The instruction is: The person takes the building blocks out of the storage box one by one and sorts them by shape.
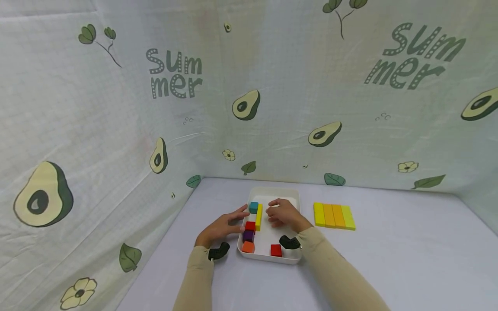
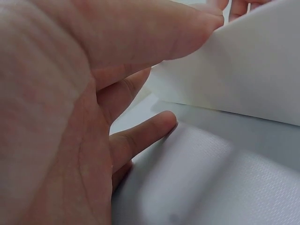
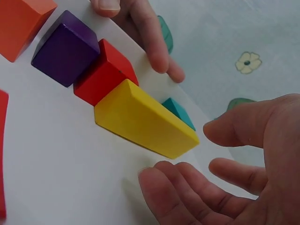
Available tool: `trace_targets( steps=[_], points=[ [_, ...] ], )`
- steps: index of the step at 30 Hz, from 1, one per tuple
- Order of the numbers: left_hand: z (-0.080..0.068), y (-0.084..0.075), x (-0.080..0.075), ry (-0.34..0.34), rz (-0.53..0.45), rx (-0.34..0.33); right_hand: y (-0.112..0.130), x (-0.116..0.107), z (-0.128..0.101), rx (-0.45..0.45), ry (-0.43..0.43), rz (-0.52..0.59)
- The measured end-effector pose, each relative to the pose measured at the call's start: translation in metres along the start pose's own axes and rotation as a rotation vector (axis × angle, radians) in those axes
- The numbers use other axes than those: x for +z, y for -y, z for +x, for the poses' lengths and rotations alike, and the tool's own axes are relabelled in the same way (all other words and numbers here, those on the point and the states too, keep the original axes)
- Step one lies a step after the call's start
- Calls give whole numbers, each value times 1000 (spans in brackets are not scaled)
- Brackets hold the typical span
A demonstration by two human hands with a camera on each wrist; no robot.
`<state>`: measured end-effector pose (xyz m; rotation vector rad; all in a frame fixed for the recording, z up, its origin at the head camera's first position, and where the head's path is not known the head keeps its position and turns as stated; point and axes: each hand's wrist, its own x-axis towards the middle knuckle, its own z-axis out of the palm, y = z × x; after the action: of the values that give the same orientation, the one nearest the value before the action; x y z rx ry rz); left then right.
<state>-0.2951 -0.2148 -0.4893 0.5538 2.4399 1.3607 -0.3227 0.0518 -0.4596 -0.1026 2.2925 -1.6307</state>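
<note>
A white tray (image 1: 272, 237) holds several coloured wooden blocks. Along its left side stand an orange block (image 3: 21, 23), a purple cube (image 3: 65, 49), a red cube (image 3: 107, 75) and a teal block (image 3: 179, 112). A long yellow block (image 3: 145, 122) lies beside the red and teal ones. My left hand (image 1: 223, 224) is at the tray's left wall, thumb at the rim, other fingers loosely extended outside it. Over the tray, my right hand (image 1: 285, 216) has thumb and fingers apart near the yellow block's far end, with nothing between them.
Another red cube (image 1: 276, 250) sits near the tray's front wall. To the right of the tray, several flat yellow and orange blocks (image 1: 334, 216) lie side by side on the white table (image 1: 389, 259). A printed cloth (image 1: 280, 151) hangs behind and at the left.
</note>
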Motion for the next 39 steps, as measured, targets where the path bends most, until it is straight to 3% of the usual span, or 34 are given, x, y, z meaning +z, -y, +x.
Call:
trace_targets(
  steps=[14, 30, 39],
  points=[
    [3, 6, 0, -10, 6, 5, 9, 18, 7, 3, -22, -51],
    [-2, -2, 0, -6, 23, 13, 9, 33, 14, -30, -38, -156],
    [-3, -4, 1, -4, 10, 14, 8, 35, 10, -13, -66, -152]
  ],
)
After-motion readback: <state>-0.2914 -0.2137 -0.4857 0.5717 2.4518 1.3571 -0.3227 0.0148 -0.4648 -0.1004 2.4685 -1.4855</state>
